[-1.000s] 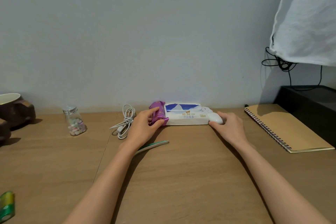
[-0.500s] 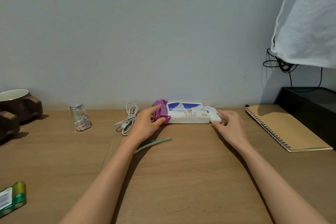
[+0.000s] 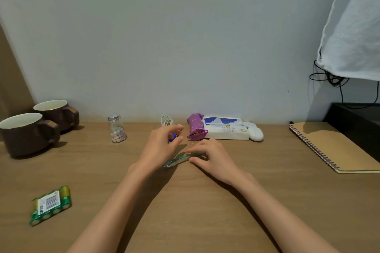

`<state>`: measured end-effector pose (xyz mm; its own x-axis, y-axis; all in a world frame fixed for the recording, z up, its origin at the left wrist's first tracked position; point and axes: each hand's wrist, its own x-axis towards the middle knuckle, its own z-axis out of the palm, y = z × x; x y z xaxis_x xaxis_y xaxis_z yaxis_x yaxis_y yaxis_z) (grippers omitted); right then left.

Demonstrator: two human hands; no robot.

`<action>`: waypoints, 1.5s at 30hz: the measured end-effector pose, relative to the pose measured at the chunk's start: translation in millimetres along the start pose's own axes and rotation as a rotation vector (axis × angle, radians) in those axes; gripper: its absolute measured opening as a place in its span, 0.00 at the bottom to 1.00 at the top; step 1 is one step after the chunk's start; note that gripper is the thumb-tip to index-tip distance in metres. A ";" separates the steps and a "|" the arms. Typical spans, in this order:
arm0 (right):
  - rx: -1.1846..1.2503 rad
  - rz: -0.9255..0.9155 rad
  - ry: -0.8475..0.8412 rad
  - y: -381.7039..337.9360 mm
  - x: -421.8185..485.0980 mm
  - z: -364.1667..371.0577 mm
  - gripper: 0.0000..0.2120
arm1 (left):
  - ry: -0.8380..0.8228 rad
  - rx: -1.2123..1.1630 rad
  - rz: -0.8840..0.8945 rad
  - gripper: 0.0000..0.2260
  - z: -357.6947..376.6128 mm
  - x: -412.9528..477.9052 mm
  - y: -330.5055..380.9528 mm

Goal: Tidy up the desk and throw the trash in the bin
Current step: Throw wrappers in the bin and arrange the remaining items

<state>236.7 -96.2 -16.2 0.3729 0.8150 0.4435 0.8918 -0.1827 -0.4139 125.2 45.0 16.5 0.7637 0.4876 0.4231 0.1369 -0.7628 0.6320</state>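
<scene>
A slim green and white strip [image 3: 178, 161] lies slantwise on the wooden desk [image 3: 197, 201]. My right hand [image 3: 213, 157] pinches its right end between the fingertips. My left hand [image 3: 162, 146] hovers just left of that, fingers apart and curled. A small blue thing [image 3: 172, 137] shows between its thumb and forefinger; whether the hand touches it I cannot tell. A purple snack packet [image 3: 195, 127] leans against a white tissue pack [image 3: 225, 130] by the wall, and a white mouse [image 3: 255, 134] sits to the pack's right. No bin is in view.
Two brown mugs [image 3: 28, 133] stand at far left, near a small glass jar of pastel sweets [image 3: 117, 129]. A coiled white cable [image 3: 166, 120] lies behind my left hand. A pack of green batteries [image 3: 50, 204] sits front left, a spiral notebook [image 3: 337, 146] at right.
My left hand let go of the purple packet and drew back left. My right hand left the mouse and came down onto the strip's end. The view tilted down and left.
</scene>
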 end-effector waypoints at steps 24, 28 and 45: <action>-0.093 0.405 0.241 70.8 -33.2 -67.0 0.05 | -0.016 0.266 -0.137 0.19 25.3 13.4 -40.0; 0.034 0.381 0.301 43.5 -18.4 -63.6 0.02 | -0.034 0.369 -0.112 0.17 24.7 21.3 -38.8; -0.084 0.551 0.007 -38.2 110.6 18.2 0.10 | 0.147 0.321 -0.232 0.17 -2.7 6.4 -61.3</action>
<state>239.2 11.0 34.2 0.7914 0.5828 0.1844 0.5814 -0.6244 -0.5216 120.0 96.0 -17.8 0.5945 0.6998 0.3961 0.5019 -0.7078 0.4971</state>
